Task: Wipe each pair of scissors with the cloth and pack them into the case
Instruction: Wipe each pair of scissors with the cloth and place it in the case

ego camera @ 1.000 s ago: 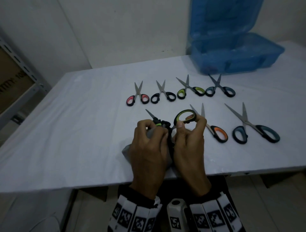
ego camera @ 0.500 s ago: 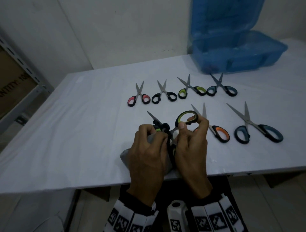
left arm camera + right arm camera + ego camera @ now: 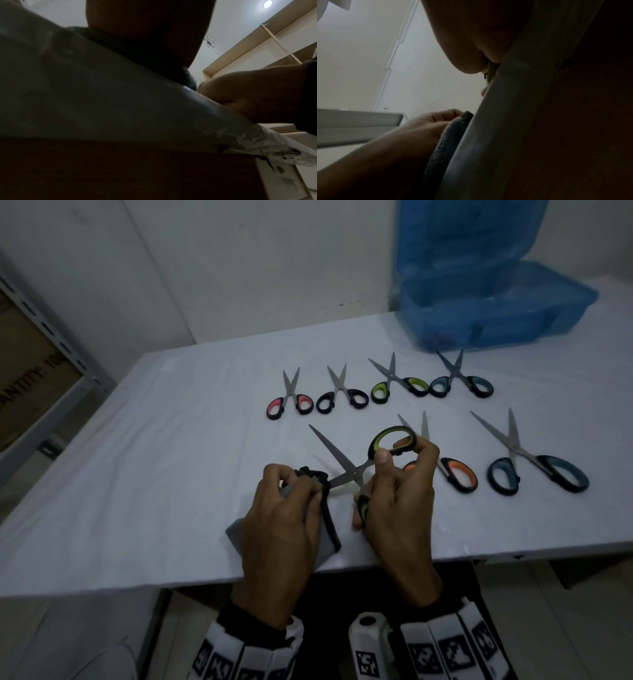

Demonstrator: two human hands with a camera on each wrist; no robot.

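Currently, head view: right hand is pinching the green-handled scissors by both handle loops, thumb and fingers curled round them, blades spread open near the table's front edge, likely so each blade can be wiped alone. Left hand is gripping the grey cloth, fingers curled tight round it, bunched end sitting at the lower blade, probably mid-wipe. Six other pairs are lying on the white table in two rows toward the back, blades pointing away: pink pair, black pair, lime pair, small teal pair, orange pair, big teal pair. Blue case is standing open at the back right corner, waiting for packing; contents unclear.

Left wrist view: mostly dark, cloth filling the frame over the table edge, right hand beside it.

Right wrist view: left hand is curling on the cloth at the table edge; a green handle sliver is showing under the fingers.
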